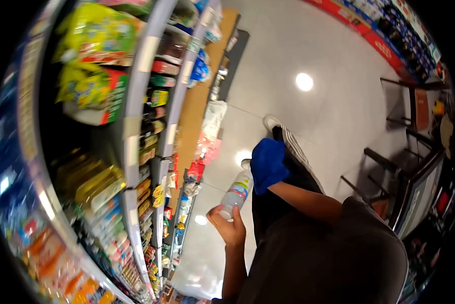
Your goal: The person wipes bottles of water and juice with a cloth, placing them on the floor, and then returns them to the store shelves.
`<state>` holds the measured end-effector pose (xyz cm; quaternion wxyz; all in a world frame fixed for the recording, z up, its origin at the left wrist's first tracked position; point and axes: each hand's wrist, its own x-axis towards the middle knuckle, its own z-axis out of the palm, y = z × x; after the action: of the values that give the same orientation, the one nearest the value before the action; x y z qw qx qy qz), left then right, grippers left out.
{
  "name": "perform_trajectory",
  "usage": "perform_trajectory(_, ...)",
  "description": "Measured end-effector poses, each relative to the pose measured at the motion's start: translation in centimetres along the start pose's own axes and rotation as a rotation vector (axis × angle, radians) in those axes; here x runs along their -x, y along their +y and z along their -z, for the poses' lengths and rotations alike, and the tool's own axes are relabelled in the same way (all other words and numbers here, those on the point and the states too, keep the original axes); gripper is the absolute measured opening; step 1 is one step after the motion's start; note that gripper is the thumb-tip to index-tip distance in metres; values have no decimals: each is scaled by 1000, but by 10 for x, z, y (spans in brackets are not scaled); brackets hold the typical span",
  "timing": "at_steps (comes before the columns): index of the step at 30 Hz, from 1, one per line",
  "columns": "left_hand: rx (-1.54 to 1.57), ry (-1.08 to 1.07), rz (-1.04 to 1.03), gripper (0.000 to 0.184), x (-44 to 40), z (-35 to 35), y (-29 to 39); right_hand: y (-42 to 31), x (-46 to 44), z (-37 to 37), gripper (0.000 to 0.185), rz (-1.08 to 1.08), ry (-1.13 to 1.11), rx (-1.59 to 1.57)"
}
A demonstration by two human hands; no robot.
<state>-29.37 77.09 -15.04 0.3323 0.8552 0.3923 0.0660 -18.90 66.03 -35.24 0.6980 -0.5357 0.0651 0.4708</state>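
Observation:
My left hand (pixel 229 226) is closed around the lower end of a clear plastic bottle (pixel 236 193) with a blue, red and green label. The bottle is tilted, its capped end pointing away from my palm. A blue cloth (pixel 269 163) covers my right hand, whose fingers are hidden. The cloth is right beside the bottle's neck; I cannot tell whether they touch.
Store shelves (pixel 132 131) run along the left, with yellow-green bags (pixel 98 33) and many small packets. Wooden chairs (pixel 419 109) and a dark-framed table (pixel 420 187) stand at the right. Stacked goods with a red border (pixel 374 43) line the far right of the pale tiled floor (pixel 283 45).

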Motion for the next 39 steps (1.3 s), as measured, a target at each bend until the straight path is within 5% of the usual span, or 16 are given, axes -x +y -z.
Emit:
perform_trajectory(5,-84,-156,46,44,-72,-121,-120,96,-30,84,43,-18,-233,80)
perform_trajectory(8,-184,-218,97,47,-122,-234,-242,88,-64,113,52,-248,-423,50)
perform_trajectory(11,-198,-262,72,46,-181,-358,-349,113,-120,127,58,-434,-361,-227)
perform_trajectory(15,-345,-187,251,52,-242,-480,-429,174,-164,166,55,-372,-325,-119)
perform_trajectory(18,-123,-42,358,54,-264,-532,-468,180,-171,177,49,-334,-248,-33)
perform_trajectory(22,-46,24,462,45,-284,-547,-445,179,-154,182,43,-244,-71,199)
perform_trajectory(29,-232,41,179,52,-289,-558,-462,163,-159,181,31,-91,16,481)
perform_trajectory(30,-123,-55,342,50,-292,-548,-442,159,-167,178,29,-49,3,527)
perform_trajectory(35,-207,-300,375,84,-276,-500,-422,121,-214,158,21,226,-108,790)
perform_trajectory(37,-354,-395,377,81,-255,-462,-390,117,-219,146,17,266,-221,929)
perform_trajectory(39,-26,-313,353,68,-219,-419,-362,114,-212,141,16,239,-457,1329)
